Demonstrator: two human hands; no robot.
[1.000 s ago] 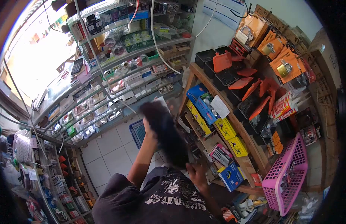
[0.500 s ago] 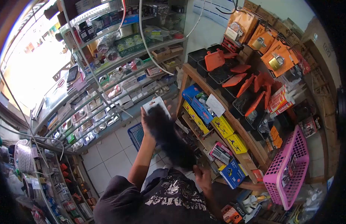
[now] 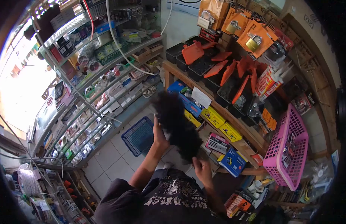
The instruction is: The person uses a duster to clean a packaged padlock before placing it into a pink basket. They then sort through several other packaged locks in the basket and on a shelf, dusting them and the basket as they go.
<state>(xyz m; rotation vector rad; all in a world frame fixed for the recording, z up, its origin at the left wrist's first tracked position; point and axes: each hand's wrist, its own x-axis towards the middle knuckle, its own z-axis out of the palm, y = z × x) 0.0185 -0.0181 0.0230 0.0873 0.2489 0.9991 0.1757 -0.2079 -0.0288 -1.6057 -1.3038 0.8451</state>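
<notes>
A long, fluffy black duster (image 3: 178, 128) slants across the middle of the view in front of my body. Its lower end is pinched in my right hand (image 3: 202, 170), whose fingers are closed on it. My left hand (image 3: 159, 130) is at the duster's left side, below its upper end. The left fingers are mostly hidden behind the black fibres, and whatever that hand holds there is also hidden.
A blue basket (image 3: 138, 137) sits on the tiled floor at left. Glass shelves with small goods fill the left side. At right, a wooden shelf (image 3: 214, 102) bears black bins with orange lids. A pink basket (image 3: 288, 149) stands right, below hanging padlocks (image 3: 253, 43).
The view has turned, so the shelves appear farther left. The white card in my left hand is no longer visible. The duster's upper end now covers the area above that hand.
</notes>
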